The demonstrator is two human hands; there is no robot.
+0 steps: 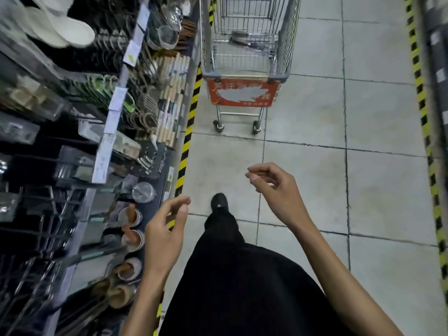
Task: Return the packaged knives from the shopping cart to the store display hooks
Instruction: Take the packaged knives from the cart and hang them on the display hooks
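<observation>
Both hands are empty: the left hand [164, 229] hangs with its fingers loosely curled and holds nothing, and the right hand [274, 190] is raised a little higher, thumb and forefinger near each other but nothing visible between them. The packaged knives [242, 41] lie well ahead of both hands, on the wire floor of the shopping cart [286, 32], which stands beyond the right hand's fingertips and out of reach from here. They are blurred, so how many there are cannot be told. The display hooks [48, 214] run along the outer side of the left hand, dark metal prongs jutting toward the aisle, with small cups [132, 214] on the shelf edge just beside that hand's wrist. As I judge it, the step in hand is the walk to the cart for the next package. The dangers seem mostly on the left: that hand swings close to the shelf, and a careless swing could knock the cups or catch a prong. Ahead, the cart sits on wheels, so a reach that leans on its rim might roll it away. The knives lie flat and low in the basket, so a blind grab through the packaging near the blade end could be awkward. The shoe [219, 202] steps beside the striped floor tape [186, 141], close to the shelf base.
</observation>
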